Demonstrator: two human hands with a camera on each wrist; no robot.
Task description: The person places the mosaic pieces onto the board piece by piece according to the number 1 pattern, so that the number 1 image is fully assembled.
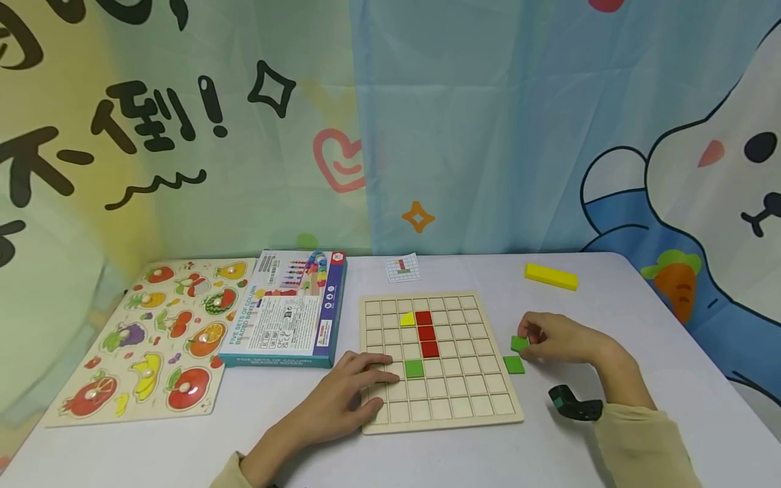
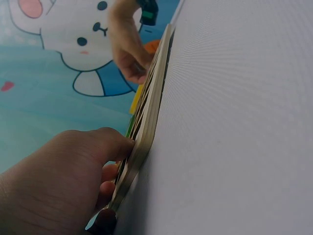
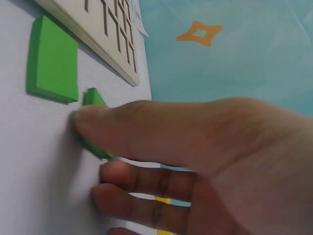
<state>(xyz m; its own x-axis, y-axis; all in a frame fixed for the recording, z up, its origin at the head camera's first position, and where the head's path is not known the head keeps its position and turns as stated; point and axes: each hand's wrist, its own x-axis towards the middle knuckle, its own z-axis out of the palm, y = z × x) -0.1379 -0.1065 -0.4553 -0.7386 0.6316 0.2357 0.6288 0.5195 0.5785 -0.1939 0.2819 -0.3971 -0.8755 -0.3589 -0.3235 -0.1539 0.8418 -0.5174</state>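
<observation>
A wooden grid board (image 1: 460,408) lies on the white table. My left hand (image 1: 335,393) rests on its left edge, fingers extended over the squares; in the left wrist view the thumb (image 2: 115,144) touches the board's side. Right of the board, my right hand (image 1: 564,342) pinches a green square tile (image 1: 518,343), partly hidden by the thumb in the right wrist view. Another green tile (image 3: 54,61) lies beside it, close to the board's right edge. On the grid sit a yellow piece (image 1: 407,319), a column of red squares (image 1: 426,333) and one green square (image 1: 414,369).
A small printed pattern card (image 1: 403,268) lies behind the board. At the back right is a yellow bar (image 1: 551,276). A flat box (image 1: 283,308) and a fruit puzzle board (image 1: 152,339) occupy the left side. A printed curtain (image 1: 476,135) hangs behind the table.
</observation>
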